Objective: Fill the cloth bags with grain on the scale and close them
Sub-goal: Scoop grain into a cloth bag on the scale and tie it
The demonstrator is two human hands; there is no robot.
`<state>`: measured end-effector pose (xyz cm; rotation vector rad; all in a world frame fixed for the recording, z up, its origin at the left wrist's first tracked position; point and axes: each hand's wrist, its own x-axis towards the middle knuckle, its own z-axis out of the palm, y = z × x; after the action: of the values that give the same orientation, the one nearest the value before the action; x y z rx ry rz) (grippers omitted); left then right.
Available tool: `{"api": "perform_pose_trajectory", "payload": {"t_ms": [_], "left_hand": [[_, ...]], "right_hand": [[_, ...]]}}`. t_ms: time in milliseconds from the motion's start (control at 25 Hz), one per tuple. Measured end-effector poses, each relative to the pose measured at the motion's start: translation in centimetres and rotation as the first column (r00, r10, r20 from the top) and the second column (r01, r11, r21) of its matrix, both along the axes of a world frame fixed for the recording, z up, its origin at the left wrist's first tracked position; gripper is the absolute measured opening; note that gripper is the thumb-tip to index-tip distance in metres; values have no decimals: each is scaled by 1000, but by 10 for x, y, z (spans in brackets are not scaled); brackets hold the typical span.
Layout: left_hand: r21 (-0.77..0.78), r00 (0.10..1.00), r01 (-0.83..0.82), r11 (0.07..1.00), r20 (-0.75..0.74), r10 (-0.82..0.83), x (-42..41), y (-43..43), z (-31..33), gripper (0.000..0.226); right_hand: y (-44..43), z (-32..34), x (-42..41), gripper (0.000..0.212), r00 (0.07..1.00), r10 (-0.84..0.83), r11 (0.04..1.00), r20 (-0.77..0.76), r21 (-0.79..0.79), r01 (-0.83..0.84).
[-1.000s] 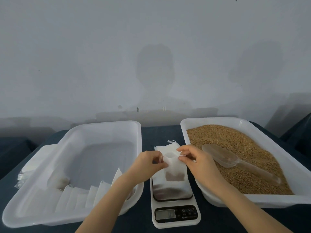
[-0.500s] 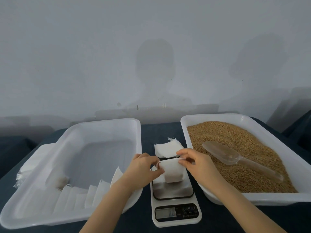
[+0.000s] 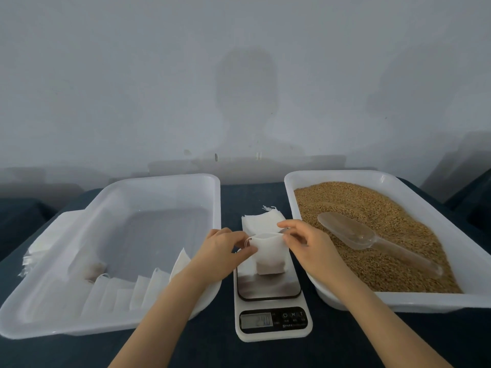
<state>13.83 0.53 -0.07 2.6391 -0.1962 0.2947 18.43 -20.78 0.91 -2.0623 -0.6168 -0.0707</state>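
Note:
A small white cloth bag [image 3: 268,254] stands upright on the steel plate of a white kitchen scale [image 3: 271,312], with brown grain showing through its lower part. My left hand [image 3: 224,248] pinches the bag's top left corner, where a drawstring loop shows. My right hand [image 3: 305,240] pinches the top right corner. A clear plastic scoop [image 3: 353,232] lies on the grain [image 3: 372,208] in the white tray on the right [image 3: 398,301]. A stack of flat cloth bags [image 3: 259,221] lies just behind the scale.
On the left sits a large white tray [image 3: 111,189] with several flat white bags along its near wall and one small filled bag [image 3: 91,269]. More white sheets [image 3: 45,240] lie outside its left side. The table is dark blue; a grey wall stands behind.
The bag has come down from in front of the stack to stand on the scale plate. Both hands kept their pinch on its top corners and lowered with it.

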Motion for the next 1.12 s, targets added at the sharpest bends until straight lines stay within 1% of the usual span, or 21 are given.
{"api": "perform_pose_trajectory", "payload": {"t_ms": [200,520,720,960,1120], "left_hand": [[10,998,-14,1000,-54,14,1,-1,1,14],[1,999,-13,1000,-37,13,0,-1,1,16],[1,997,-29,1000,-72,29,0,-2,2,13],[-9,999,-16,1000,-48,15,0,-2,2,12],[-5,1000,-16,1000,-10,16,0,-1,0,18]], "right_hand": [[0,-1,1,26,1000,0,1000,3,0,0],[0,-3,2,27,1000,2,1000,10,3,-2],[0,-4,3,27,1000,1,1000,13,-3,-1],[0,-4,3,28,1000,-2,1000,0,-1,2],[0,-4,3,28,1000,-4,1000,11,-2,4]]}}
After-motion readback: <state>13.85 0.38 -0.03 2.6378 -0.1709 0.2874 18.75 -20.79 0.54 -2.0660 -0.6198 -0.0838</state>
